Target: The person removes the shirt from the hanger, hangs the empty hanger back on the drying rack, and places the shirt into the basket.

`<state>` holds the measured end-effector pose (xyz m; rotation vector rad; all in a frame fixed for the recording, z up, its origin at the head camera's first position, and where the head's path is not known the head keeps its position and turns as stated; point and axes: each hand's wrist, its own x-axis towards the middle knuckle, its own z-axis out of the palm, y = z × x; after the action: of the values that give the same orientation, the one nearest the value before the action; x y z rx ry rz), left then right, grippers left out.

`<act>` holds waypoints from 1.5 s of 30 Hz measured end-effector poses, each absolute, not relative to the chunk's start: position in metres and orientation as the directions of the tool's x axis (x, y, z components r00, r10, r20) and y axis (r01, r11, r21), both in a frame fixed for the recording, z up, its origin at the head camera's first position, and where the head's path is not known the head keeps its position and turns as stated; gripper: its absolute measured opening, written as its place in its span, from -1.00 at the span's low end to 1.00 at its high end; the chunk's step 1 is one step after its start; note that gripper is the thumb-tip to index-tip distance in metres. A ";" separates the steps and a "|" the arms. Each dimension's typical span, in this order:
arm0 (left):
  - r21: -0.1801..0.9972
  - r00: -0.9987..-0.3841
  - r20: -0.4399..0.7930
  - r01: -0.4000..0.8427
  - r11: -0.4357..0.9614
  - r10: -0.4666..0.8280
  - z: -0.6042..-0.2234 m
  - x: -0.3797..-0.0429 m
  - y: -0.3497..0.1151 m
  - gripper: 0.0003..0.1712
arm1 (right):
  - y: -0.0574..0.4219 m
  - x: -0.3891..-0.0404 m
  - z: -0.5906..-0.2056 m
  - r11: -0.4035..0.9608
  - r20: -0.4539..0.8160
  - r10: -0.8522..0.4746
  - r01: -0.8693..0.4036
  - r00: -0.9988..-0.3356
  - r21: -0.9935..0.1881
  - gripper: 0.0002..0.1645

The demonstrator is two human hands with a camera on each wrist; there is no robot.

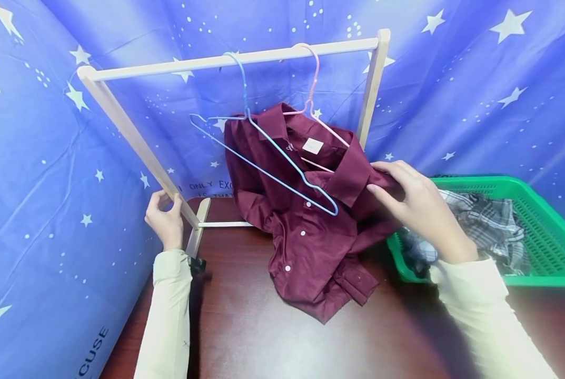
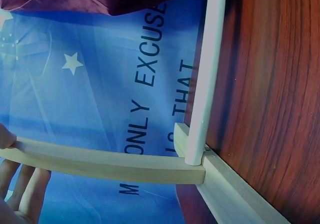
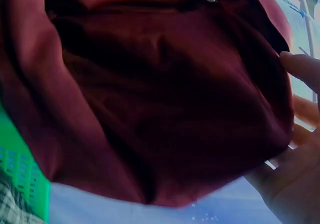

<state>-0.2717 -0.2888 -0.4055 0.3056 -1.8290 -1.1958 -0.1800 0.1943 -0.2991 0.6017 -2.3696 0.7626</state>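
Note:
A maroon button-up shirt hangs from a pink hanger, whose hook is over the top rail of a wooden clothes rack. My right hand holds the shirt at the shoulder on the right, with thumb and fingers on either side of the cloth; the right wrist view shows the thumb at the cloth's edge. In front of the shirt hangs an unloaded blue hanger on the same rail. My left hand grips the rack's left post low down, thumb on one side and fingers on the other.
To the right stands a green basket with plaid clothing in it. A blue curtain with stars hangs behind and at the left. The rack stands on a dark wooden table, and a white lower bar runs near the tabletop.

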 end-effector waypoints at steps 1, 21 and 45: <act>0.827 -0.562 0.548 0.251 0.503 -0.619 -0.405 -0.272 -0.289 -0.78 | 0.193 -0.181 -0.300 0.734 0.641 -0.234 -0.565 -0.731 -0.376 -0.54; 0.826 -0.568 0.547 0.244 0.509 -0.615 -0.402 -0.270 -0.289 -0.78 | 0.176 -0.189 -0.307 0.758 0.742 -0.141 -0.553 -0.656 -0.345 -0.72; 0.819 -0.560 0.556 0.245 0.519 -0.614 -0.406 -0.272 -0.291 -0.78 | 0.189 -0.155 -0.300 0.775 0.791 -0.066 -0.531 -0.608 -0.343 -0.69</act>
<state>-0.2724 -0.2906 -0.4058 0.3059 -1.8390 -1.1724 -0.1554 0.1895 -0.3002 0.4427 -2.1435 0.7204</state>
